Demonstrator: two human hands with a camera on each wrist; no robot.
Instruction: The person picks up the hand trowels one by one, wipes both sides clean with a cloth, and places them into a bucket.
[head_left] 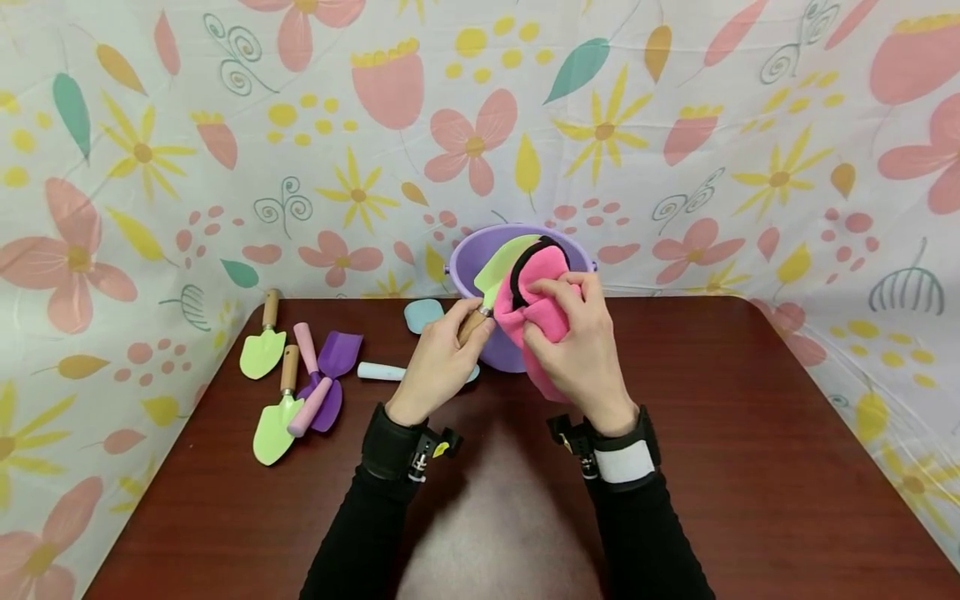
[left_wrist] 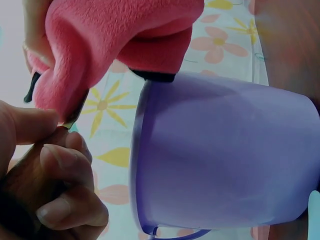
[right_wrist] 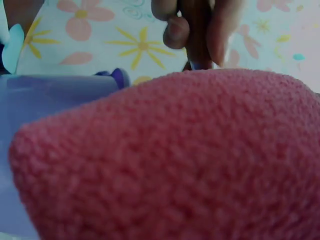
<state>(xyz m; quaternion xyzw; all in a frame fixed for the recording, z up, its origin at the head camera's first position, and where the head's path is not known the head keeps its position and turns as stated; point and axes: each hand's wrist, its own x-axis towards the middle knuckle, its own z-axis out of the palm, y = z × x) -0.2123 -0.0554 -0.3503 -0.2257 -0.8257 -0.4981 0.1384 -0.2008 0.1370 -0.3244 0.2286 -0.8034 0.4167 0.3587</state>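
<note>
- Your left hand (head_left: 438,362), at the frame's centre, has its fingers (left_wrist: 70,165) curled round the wooden handle of a green trowel (head_left: 501,267).
- Your right hand (head_left: 577,337) pinches a pink cloth (head_left: 540,304) against the trowel's blade.
- Both are held over the purple bucket (head_left: 480,250) at the bench's (head_left: 750,467) far edge.
- More trowels (head_left: 300,375) lie at centre left.

Pink cloth (head_left: 542,312): fuzzy fleece, matt, napped pile, black trim at the edge. Bucket (left_wrist: 225,155): lilac plastic, smooth, soft sheen. Green trowel (head_left: 501,265) above the bucket: smooth matt blade, wooden handle with a metal collar. Two green trowels (head_left: 264,346) on the left: same build. Purple scoop (head_left: 339,352): smooth plastic. Desk (head_left: 750,467): dark red-brown wood grain, semi-gloss. Backdrop (head_left: 675,125): floral printed cloth, slightly creased.
</note>
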